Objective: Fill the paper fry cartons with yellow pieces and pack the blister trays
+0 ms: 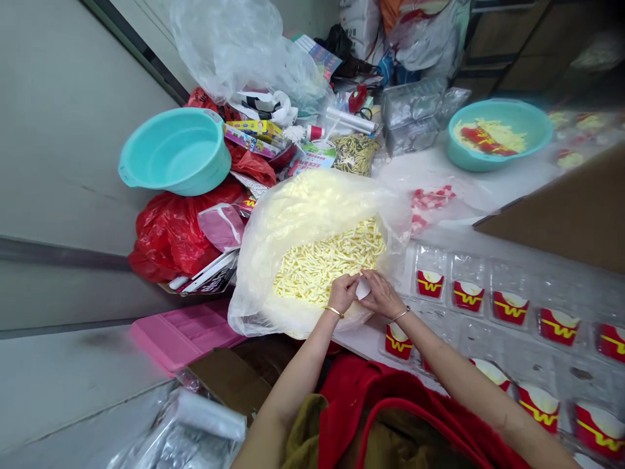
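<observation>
White paper piece [362, 288] held low at the near, right-hand edge of the open plastic bag [256, 286], roughly mid-view; clock read from there, with 12 at top of view. Pinched in the fingers of the left hand [343, 291] on the 9 o'clock side and likewise gripped by the right hand [383, 296] on the 3 o'clock side. Cannot tell exact fold, nor contact with the bag's contents. Gold bracelet [335, 312] on left wrist, silver-toned bangle [400, 314] on right. Inside the bag, from 9 round to 12: loose heap of pale yellow fry-shaped pieces [327, 260]. From 3 to 5 o'clock: clear plastic trays with red cartons [468, 295], each marked with a yellow zigzag, set out in rows. Between 1 and 2, well apart: turquoise basin [476, 163] with pale strips and red-and-yellow packaging. Between 2 and 3: brown cardboard [566, 202]. At 12, beyond the bag: packet of greenish-yellow pieces [355, 154]. At 10: second turquoise basin [176, 150], above a red plastic bag [166, 234]. Between 8 and 9: pink plastic tray [190, 335]. At 6: red apron [349, 384].
</observation>
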Demonstrator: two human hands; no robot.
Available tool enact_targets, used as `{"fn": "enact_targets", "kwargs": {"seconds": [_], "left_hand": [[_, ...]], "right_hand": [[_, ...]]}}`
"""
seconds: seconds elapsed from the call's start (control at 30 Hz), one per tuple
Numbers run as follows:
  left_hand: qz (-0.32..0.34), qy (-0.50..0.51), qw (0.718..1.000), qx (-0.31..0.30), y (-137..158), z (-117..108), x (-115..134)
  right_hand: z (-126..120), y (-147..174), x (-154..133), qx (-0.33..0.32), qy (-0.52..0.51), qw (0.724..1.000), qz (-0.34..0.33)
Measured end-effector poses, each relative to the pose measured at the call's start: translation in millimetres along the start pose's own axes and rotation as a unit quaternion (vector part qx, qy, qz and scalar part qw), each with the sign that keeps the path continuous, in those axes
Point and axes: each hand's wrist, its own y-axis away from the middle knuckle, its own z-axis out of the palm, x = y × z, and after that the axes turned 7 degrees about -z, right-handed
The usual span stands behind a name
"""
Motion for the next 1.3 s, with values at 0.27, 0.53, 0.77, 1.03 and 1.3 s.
{"fn": "enact_targets", "kwargs": {"seconds": [0.27,0.53,0.77,1.03,1.3], "left_hand": [[-0.116,0.201,0.973,0.007,-1,-43,-8],[-0.144,0.217,0.962,-0.084,12,-41,9],[-0.047,-0.186,0.981,0.021,-1,-75,9],[-0.069,-0.424,0.902,0.043,-28,-105,-19],[-0.156,0.096,0.980,0.080,-35,-122,-32]], "right_hand": [[-24,-4,-1,-0.014,0.018,1.000,0.004],[-26,-15,-51,0.010,-0.047,0.998,0.032],[-28,14,-47,0.067,-0.104,0.983,0.135],[-28,16,-59,0.059,-0.160,0.969,0.179],[-29,4,-60,0.045,-0.168,0.968,0.180]]}}
